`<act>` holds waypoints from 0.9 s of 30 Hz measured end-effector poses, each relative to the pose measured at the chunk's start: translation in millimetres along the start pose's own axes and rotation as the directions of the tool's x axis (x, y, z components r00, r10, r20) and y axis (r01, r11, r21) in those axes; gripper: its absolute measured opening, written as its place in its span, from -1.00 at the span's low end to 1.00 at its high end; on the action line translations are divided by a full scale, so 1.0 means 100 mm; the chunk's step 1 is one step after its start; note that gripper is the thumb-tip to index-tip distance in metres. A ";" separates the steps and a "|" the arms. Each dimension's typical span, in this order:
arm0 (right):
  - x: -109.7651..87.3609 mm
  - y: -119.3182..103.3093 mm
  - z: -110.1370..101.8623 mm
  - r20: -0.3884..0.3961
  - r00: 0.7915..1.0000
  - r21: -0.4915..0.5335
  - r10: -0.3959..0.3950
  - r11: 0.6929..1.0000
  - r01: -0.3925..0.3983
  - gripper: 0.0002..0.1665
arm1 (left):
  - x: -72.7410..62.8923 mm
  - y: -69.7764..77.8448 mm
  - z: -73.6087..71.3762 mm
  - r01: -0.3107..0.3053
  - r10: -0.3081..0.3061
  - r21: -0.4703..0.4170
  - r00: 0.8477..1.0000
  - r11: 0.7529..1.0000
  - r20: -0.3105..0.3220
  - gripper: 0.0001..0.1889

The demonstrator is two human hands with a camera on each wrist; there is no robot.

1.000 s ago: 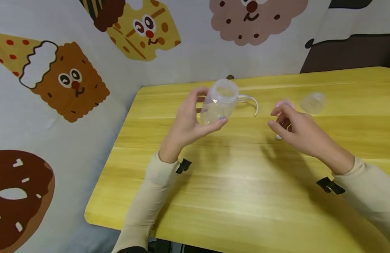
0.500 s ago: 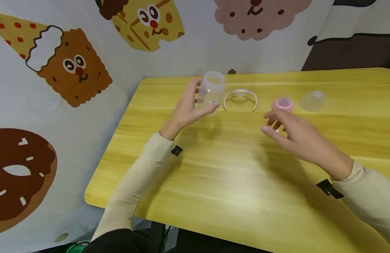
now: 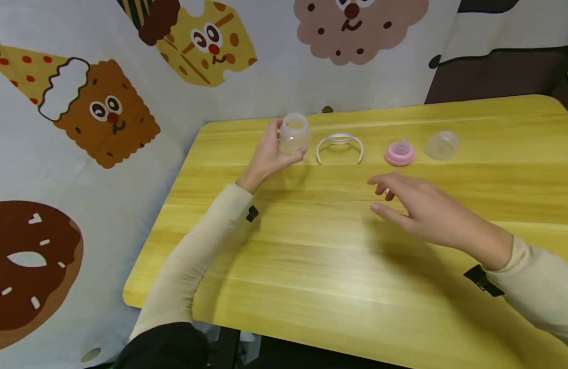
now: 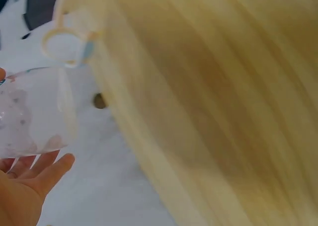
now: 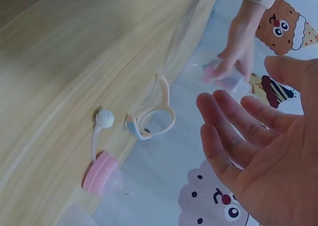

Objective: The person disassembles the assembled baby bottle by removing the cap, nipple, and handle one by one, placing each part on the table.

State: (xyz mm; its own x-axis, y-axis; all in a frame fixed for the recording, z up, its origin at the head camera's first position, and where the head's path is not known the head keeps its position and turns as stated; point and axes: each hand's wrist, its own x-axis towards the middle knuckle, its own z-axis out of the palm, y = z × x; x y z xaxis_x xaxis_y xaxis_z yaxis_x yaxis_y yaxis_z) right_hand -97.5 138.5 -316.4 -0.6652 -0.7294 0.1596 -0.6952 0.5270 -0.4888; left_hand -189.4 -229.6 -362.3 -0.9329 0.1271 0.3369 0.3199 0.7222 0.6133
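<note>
My left hand grips a clear baby bottle, its open mouth up, near the table's back left. In the left wrist view the see-through bottle wall lies between thumb and fingers. My right hand hovers with relaxed fingers and nothing in its grasp. Beyond its fingertips sits a pink bottle collar with a clear teat. In the right wrist view a straw with a white weighted end runs from the collar. A white two-armed bottle handle lies between bottle and collar.
A clear dome cap stands right of the collar, near the back of the yellow wooden table. Behind and to the left hangs a white cloth printed with cartoon food.
My left hand has carried the bottle left and back, away from the handle, which now shows whole. My right hand has drawn slightly toward me and left, uncovering the pink collar.
</note>
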 end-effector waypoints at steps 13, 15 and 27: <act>-0.05 0.00 0.04 0.028 0.996 -0.010 -0.085 0.996 0.085 -0.45 | 0.13 -0.34 0.11 0.180 -0.177 -0.048 0.983 0.983 0.055 -0.08; -0.06 0.00 0.05 0.037 0.996 0.001 -0.080 0.997 0.080 -0.45 | 0.12 -0.38 0.11 0.211 -0.208 -0.053 0.977 0.976 0.057 -0.08; -0.08 0.06 0.07 0.087 0.995 0.017 -0.039 0.999 0.038 -0.43 | 0.16 -0.46 0.07 0.247 -0.242 -0.051 0.966 0.968 0.090 -0.08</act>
State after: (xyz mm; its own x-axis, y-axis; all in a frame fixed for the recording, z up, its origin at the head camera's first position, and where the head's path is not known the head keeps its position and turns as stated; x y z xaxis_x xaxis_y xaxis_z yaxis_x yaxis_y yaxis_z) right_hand -94.6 144.3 -327.1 -0.6110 -0.7849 0.1031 -0.7153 0.4916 -0.4966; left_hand -220.3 -255.8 -389.6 -0.9935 0.0092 0.1133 0.0877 0.6956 0.7131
